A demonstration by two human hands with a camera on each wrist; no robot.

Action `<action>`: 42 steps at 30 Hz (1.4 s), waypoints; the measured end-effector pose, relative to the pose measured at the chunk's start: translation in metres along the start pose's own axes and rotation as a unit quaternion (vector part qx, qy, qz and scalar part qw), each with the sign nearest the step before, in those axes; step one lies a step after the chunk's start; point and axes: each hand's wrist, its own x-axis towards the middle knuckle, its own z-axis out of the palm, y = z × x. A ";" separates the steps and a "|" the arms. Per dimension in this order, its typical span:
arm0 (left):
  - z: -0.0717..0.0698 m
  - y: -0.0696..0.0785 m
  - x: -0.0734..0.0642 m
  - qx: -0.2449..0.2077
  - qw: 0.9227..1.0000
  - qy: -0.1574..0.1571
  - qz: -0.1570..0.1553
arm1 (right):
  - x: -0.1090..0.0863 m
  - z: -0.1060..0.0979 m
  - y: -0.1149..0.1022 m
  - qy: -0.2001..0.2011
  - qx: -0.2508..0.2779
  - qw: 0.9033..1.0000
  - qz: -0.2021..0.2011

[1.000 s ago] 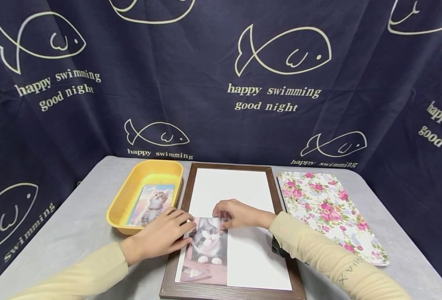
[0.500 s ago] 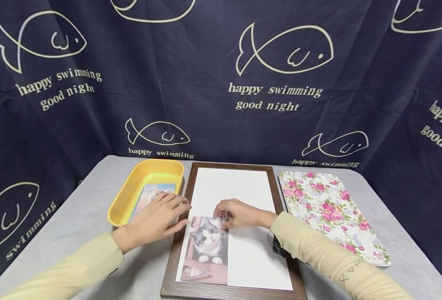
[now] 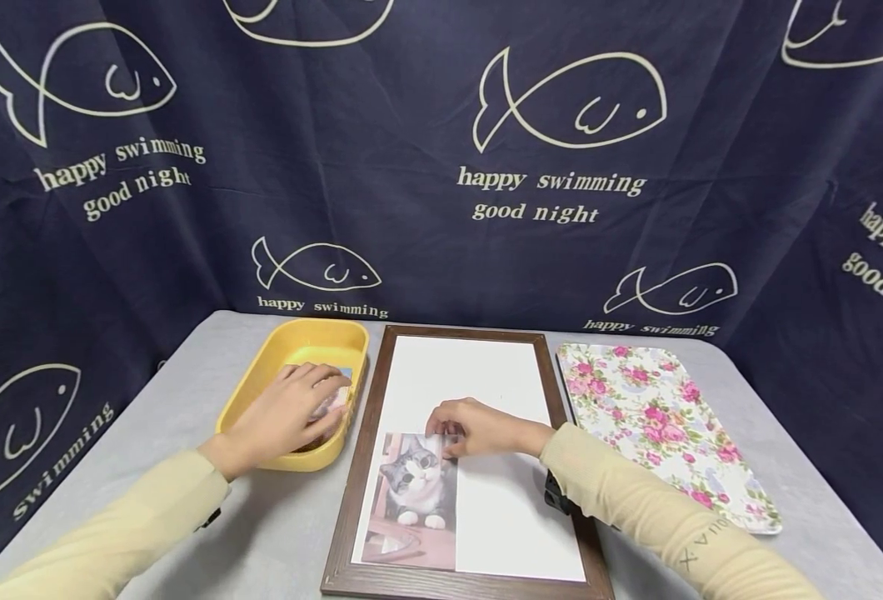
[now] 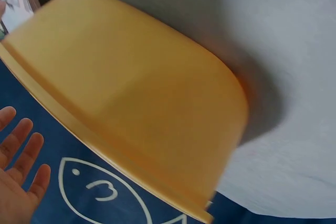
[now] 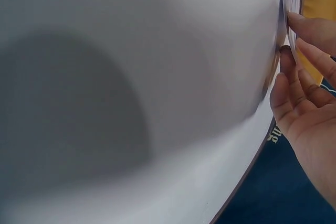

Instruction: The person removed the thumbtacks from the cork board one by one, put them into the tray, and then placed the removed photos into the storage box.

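A grey-and-white kitten picture card [image 3: 411, 508] lies on the lower left of a white board [image 3: 516, 517] inside a dark brown frame [image 3: 467, 581]. At the card's upper right corner, my right hand [image 3: 479, 427] pinches its edge between thumb and fingers. The right wrist view shows this hand [image 5: 310, 87] holding the thin card [image 5: 293, 9] edge-on. Over the yellow tub [image 3: 242, 383], my left hand [image 3: 284, 417] covers most of another kitten card [image 3: 344, 375]. Its fingers [image 4: 26, 153] look spread and loose in the left wrist view, where the tub wall [image 4: 136, 87] hides the card.
A flower-patterned tray [image 3: 659, 425] lies to the right of the frame on the grey tabletop [image 3: 187, 392]. The tub stands close to the frame's left side. A dark blue fish-print curtain [image 3: 411, 125] hangs behind and at both sides.
My left hand has left the card in the frame and moved left over the tub, covering the card there. My right hand has stayed at the framed card's corner.
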 end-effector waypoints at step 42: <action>-0.013 -0.078 -0.024 -0.054 0.982 0.053 -0.175 | -0.004 -0.006 0.003 0.032 0.059 0.997 -0.023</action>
